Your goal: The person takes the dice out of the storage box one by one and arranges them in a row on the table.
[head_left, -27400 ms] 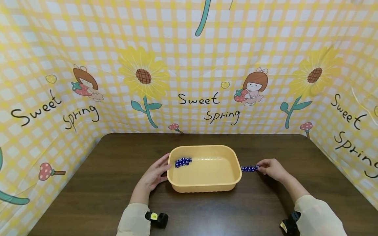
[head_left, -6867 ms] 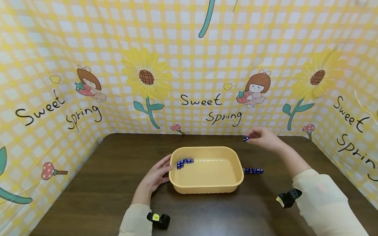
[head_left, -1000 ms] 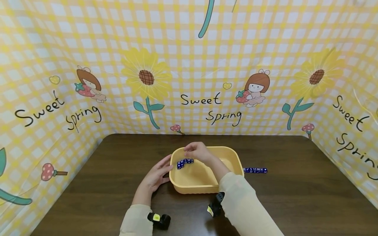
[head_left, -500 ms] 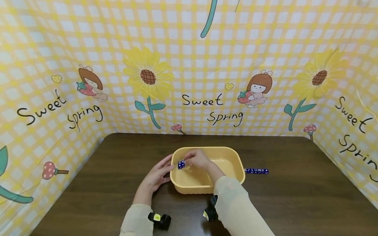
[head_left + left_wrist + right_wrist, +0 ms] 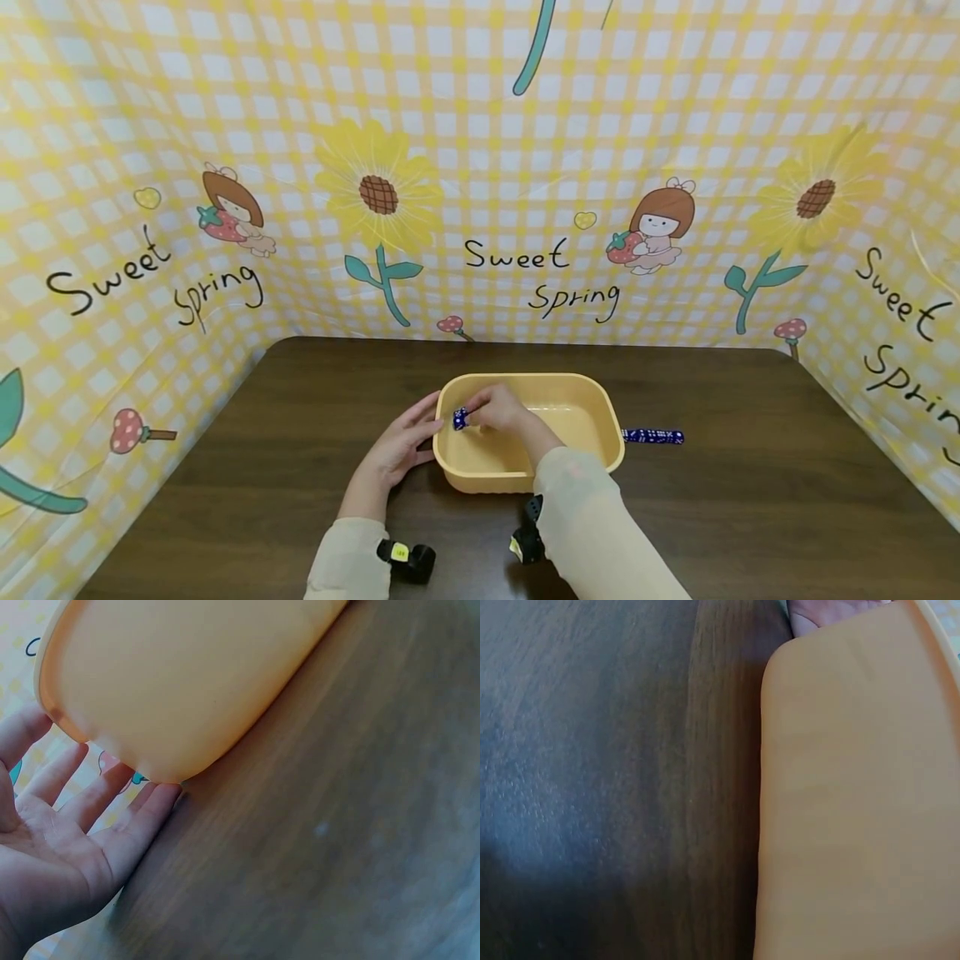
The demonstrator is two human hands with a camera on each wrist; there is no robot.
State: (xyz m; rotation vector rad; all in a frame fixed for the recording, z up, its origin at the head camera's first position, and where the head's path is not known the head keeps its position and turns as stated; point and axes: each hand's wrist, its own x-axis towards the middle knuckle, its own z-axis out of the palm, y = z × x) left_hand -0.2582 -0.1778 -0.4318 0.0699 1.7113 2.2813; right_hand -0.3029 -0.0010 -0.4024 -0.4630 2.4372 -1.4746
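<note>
A yellow plastic basin stands on the table. My left hand rests at its left end; in the left wrist view, the outstretched fingers touch the basin's outer wall near the rim. My right hand reaches inside, thumb and forefinger pinching at a blue die with white dots among the small cluster of blue dice by the left wall. That hand hides part of the cluster. Outside, a straight row of blue dice extends from the basin's right side.
The dark wooden table has a yellow checked cloth standing behind and along both sides. Black wrist cameras are strapped at both sleeves. The right wrist view is filled mostly by the basin's front wall and the table.
Over half a minute, the row on the right grew longer and the dice in the basin became fewer. In the last second my right hand lowered onto the cluster and shifted left. The left hand stayed.
</note>
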